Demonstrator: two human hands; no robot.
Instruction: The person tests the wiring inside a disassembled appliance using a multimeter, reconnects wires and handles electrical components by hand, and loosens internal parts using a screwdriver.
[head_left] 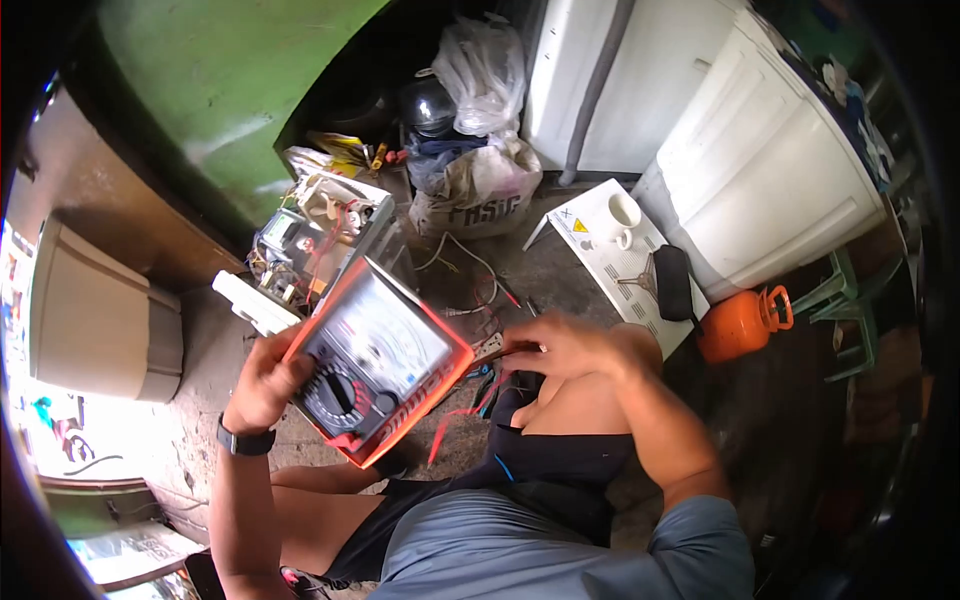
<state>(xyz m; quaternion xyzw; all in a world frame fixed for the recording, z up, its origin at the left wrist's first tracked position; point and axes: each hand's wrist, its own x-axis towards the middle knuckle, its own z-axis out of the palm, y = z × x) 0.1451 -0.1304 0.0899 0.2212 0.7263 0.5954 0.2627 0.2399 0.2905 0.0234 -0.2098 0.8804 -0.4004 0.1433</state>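
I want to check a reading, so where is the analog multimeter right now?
In the head view, the analog multimeter is left of centre, held by the left hand, just below the opened-up appliance.

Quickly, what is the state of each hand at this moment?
Left hand: closed, holding the rectangular, orange-edged analog multimeter.
Right hand: blurred; whether open, closed or holding something cannot be told.

They wear a grey-blue short-sleeved shirt (470,540), black shorts (570,458) bearing a thin blue streak (503,467), and a dark wristband (246,438).
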